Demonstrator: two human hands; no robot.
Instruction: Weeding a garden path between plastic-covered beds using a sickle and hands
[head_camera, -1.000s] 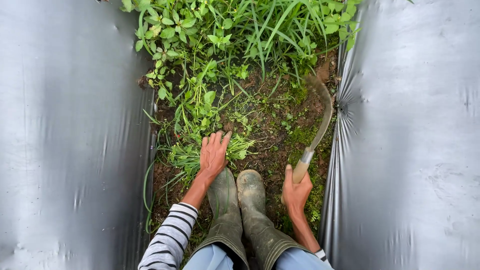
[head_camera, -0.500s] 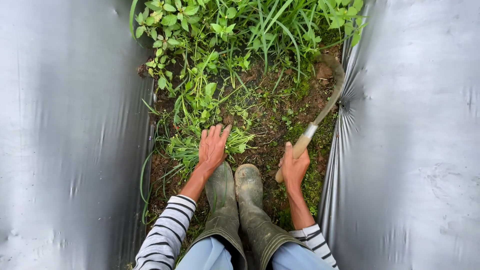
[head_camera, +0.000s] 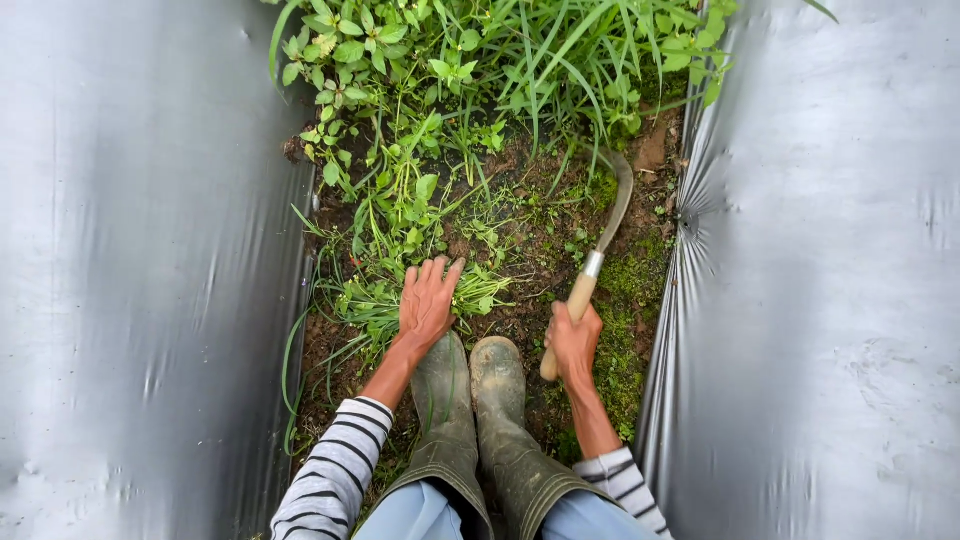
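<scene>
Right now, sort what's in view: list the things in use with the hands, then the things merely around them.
In use:
- sickle, wooden handle gripped by the right hand
- clump of cut grass and weeds, pressed under the left hand
- standing weeds ahead of the blade

Merely around:
- grey plastic sheeting on both sides
- muddy rubber boots
- mossy soil

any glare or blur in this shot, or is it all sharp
Head view: soft, even daylight with no hard shadows; the silver plastic sheeting on both sides shows broad, hazy sheen. The sickle in the right hand looks sharp, as do the left hand and weeds. Sheeting edges bow slightly, suggesting wide-angle distortion.
</scene>
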